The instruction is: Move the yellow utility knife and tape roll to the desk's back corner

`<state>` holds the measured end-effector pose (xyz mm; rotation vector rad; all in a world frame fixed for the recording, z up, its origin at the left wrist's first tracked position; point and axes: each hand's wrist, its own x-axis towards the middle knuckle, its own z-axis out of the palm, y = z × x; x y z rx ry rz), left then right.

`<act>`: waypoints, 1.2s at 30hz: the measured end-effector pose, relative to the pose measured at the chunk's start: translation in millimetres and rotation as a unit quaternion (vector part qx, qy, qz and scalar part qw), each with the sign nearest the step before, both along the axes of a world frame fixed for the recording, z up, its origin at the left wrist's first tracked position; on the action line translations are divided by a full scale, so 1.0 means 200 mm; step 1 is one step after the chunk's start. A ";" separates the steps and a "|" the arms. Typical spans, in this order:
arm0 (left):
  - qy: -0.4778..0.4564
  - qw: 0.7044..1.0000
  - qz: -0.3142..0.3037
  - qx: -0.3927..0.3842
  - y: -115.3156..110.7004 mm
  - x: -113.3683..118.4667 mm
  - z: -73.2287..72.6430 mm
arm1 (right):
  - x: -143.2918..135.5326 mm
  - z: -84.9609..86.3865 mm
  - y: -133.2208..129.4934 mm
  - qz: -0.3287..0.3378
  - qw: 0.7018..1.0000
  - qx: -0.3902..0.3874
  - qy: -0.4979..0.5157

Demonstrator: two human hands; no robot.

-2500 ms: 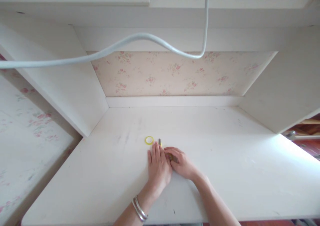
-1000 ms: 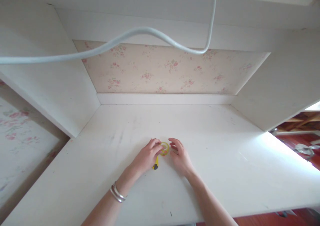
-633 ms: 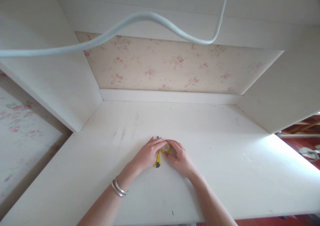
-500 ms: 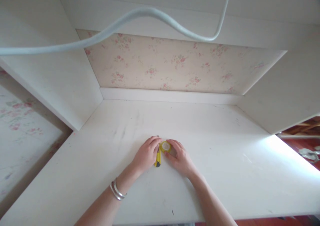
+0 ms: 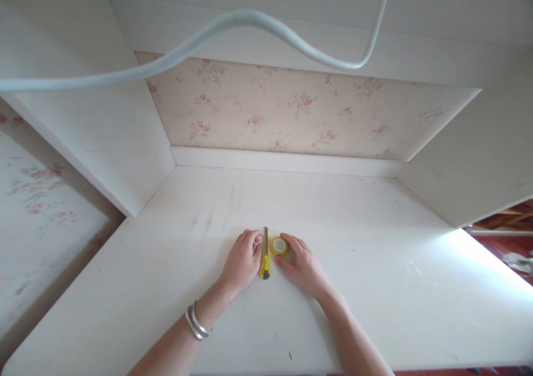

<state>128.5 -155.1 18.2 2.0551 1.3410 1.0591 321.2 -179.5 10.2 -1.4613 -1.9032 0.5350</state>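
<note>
A yellow utility knife (image 5: 265,262) lies upright in the picture on the white desk, its grey metal end pointing away from me. My left hand (image 5: 244,257) rests just left of it, fingers loosely bent and a little apart, holding nothing; whether a fingertip touches the knife I cannot tell. To the knife's right is a small yellow roll of tape (image 5: 278,246) with a whitish centre, lying flat. My right hand (image 5: 300,262) has its thumb and fingers around the roll's right side. A narrow gap separates knife and roll.
The white desktop (image 5: 166,265) carries faint dark smudges. White side panels (image 5: 470,154) and a low back strip (image 5: 291,161) bound it, with floral wallpaper (image 5: 258,101) behind. A pale cable (image 5: 245,18) crosses the upper view close to the camera.
My left hand has drawn slightly left off the utility knife, which now shows along its whole length. My right hand stays at the tape roll. The view has shifted slightly.
</note>
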 end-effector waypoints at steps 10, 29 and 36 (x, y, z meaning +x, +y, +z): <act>-0.023 0.997 0.003 -0.067 0.03 -0.01 -0.04 | 0.00 0.02 0.00 0.014 1.000 -0.010 -0.004; 0.012 0.999 -0.012 -0.050 0.02 0.00 -0.03 | -0.03 0.04 -0.02 0.001 1.000 0.007 -0.026; 0.023 0.999 -0.015 -0.045 0.03 0.00 -0.04 | -0.04 0.04 -0.03 -0.023 1.000 0.000 -0.016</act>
